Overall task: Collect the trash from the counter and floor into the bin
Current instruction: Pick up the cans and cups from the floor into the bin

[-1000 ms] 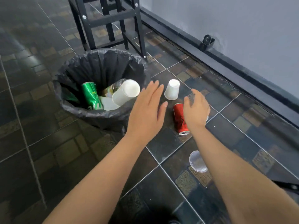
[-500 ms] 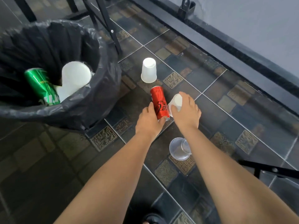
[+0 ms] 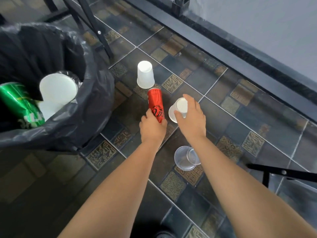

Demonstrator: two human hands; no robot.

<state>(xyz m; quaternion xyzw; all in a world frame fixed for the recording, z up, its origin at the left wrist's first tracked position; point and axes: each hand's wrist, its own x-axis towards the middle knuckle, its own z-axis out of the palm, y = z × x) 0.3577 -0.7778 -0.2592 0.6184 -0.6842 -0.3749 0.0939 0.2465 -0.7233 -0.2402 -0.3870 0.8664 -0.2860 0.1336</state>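
My left hand [image 3: 152, 128] grips the near end of a red soda can [image 3: 155, 104] lying on the dark tiled floor. Just to its right, my right hand [image 3: 192, 117] closes on a white paper cup [image 3: 179, 108] turned bottom-up. A second white cup [image 3: 145, 74] stands upside down on the floor beyond the can. A clear plastic cup [image 3: 186, 158] lies on its side between my forearms. The bin [image 3: 82, 117], lined with a black bag, stands at the left and holds a green can [image 3: 18, 104] and a white cup [image 3: 57, 91].
Black metal stool legs [image 3: 96, 28] stand behind the bin. A dark skirting ledge [image 3: 240, 55] and grey wall run diagonally along the right. Another black metal bar [image 3: 283, 172] juts in low at the right.
Both hands dropped from near the bin's rim to the floor. The left closed on the red can and the right on the white cup. The view moved closer.
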